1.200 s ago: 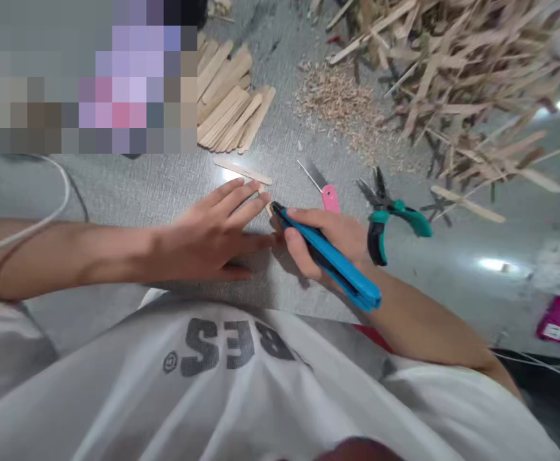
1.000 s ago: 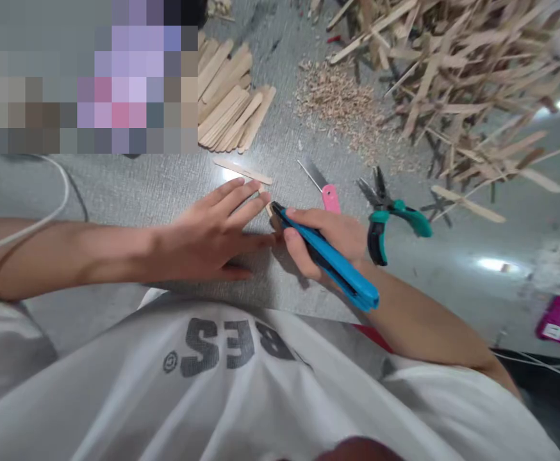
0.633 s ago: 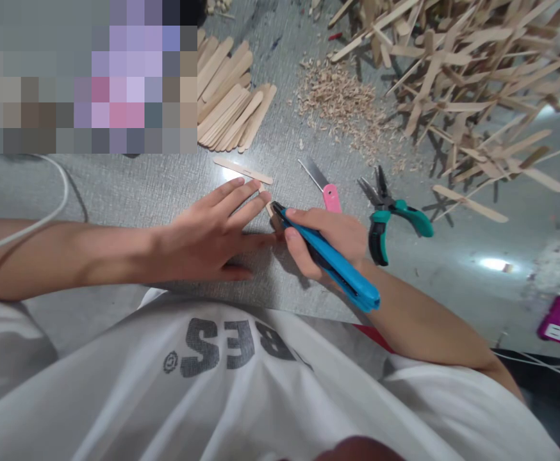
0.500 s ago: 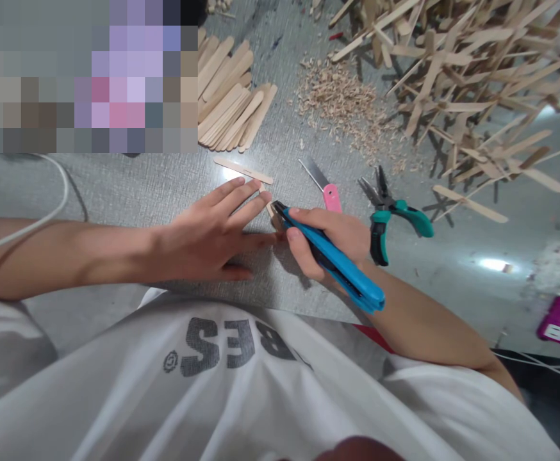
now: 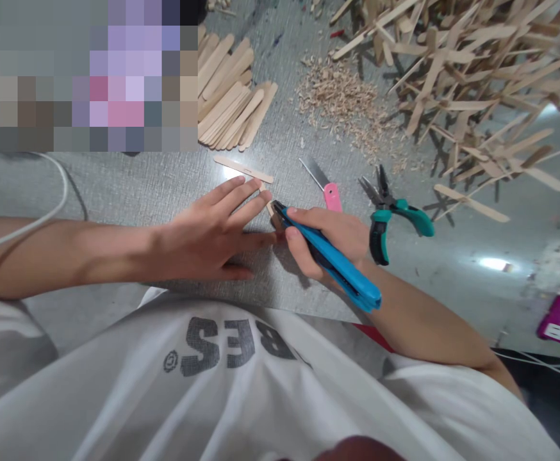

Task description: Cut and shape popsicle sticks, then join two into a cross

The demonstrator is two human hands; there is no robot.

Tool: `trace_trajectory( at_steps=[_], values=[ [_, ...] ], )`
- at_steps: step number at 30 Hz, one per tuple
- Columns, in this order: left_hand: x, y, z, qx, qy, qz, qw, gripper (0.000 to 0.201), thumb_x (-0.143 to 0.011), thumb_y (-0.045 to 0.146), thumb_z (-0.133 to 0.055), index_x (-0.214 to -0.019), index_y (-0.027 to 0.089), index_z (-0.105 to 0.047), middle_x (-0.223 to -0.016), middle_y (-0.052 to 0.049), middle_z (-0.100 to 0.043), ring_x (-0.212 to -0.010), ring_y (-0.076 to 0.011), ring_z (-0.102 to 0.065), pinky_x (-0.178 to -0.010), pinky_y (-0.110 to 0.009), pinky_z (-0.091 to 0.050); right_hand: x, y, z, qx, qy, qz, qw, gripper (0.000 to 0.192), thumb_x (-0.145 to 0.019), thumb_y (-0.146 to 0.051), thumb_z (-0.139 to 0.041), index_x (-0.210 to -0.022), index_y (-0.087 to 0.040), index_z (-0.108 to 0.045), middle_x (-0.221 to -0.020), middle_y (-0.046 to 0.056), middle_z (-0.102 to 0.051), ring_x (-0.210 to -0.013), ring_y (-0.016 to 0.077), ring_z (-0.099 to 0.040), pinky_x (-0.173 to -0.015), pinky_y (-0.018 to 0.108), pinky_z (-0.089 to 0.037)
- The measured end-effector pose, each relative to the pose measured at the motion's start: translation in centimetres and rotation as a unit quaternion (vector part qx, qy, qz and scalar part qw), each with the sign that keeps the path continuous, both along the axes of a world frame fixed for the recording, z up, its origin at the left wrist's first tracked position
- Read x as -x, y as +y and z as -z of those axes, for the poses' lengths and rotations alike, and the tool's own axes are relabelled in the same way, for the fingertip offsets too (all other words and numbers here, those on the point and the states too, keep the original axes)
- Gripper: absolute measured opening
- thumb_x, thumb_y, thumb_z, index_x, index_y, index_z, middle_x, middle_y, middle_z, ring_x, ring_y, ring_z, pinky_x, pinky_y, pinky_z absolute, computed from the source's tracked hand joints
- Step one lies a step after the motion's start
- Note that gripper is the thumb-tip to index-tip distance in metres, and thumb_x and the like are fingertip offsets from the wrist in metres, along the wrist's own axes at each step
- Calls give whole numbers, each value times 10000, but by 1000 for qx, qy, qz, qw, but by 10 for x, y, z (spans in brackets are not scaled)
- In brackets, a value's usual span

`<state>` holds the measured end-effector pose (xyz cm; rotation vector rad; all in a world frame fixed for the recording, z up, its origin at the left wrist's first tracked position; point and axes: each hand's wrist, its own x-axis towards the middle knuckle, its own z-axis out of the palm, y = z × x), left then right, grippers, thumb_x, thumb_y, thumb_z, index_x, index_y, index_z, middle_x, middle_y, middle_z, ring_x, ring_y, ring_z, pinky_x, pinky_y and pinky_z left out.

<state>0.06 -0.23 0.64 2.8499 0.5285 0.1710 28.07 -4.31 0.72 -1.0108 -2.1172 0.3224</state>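
1. Blue elongated hand tool with a dark tip (image 5: 340, 264): gripped in the right hand (image 5: 343, 235), fingers wrapped around its body; it slants across the grey counter (image 5: 155, 186), tip at the worked stick.
2. Narrow pale wooden stick (image 5: 269, 204): on the counter between the hands, partly covered by the left fingers; whether the tool's tip touches it cannot be told.
3. Left hand (image 5: 213, 240): palm down, fingers spread, fingertips on the stick. The hands lie close together.
4. Second pale wooden stick, flat with rounded ends (image 5: 244, 169): just beyond the left fingertips.
5. Pink-handled metal blade (image 5: 330, 192): beyond the right hand.
6. Needle-nose pliers with teal-and-black handles (image 5: 382, 202): beside the blade, spread open.
7. Wood shavings (image 5: 340, 93): scattered between a fanned stack of flat wooden sticks (image 5: 229, 115) and a tangled heap of crossed wooden sticks (image 5: 436, 70).
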Motion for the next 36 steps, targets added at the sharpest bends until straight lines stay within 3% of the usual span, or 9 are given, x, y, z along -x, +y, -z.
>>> trace_trajectory(
  at_steps=[9,16,22,29,36],
  values=[
    [-1,0,-1,-4,0,-3,1000,835,-1037,728,-848,-1705,250,-694,-1783,-261,-560,-1695,-541,-560,-1420,-737,-495,-2,-2,-2,-6,-31,21,999,274,-1105,-208,-725,-1353,-317,-769,-1005,-3,-931,-756,217,-889,-696,320,-747],
    [-2,-1,-1,14,-11,-11,1000,790,-1028,681,-878,-1662,230,-742,-1822,-253,-563,-1708,-528,-548,-1457,-742,-446,-5,-5,1,-10,-53,37,998,275,-1118,-259,-733,-1364,-366,-793,-994,19,-924,-736,261,-880,-653,400,-762],
    [-3,0,-2,8,2,-5,1000,802,-1028,696,-874,-1667,231,-734,-1828,-274,-551,-1707,-543,-550,-1434,-750,-466,-5,-4,2,-10,-40,47,998,231,-1123,-294,-741,-1341,-328,-809,-1057,24,-940,-762,236,-888,-694,355,-767],
    [-2,0,-1,14,-9,-4,1000,793,-1035,692,-865,-1668,232,-733,-1821,-254,-556,-1715,-525,-533,-1456,-741,-434,-2,-3,0,30,-1,17,999,394,-1101,-192,-750,-1459,-351,-790,-1063,13,-940,-820,249,-910,-736,345,-770],
    [-2,0,-3,6,-2,-6,1000,755,-1031,679,-875,-1629,233,-758,-1798,-248,-582,-1696,-512,-561,-1447,-729,-461,0,-2,-1,19,-1,17,1000,381,-1083,-166,-749,-1419,-342,-785,-1046,16,-939,-793,246,-906,-700,343,-763]
  ],
)
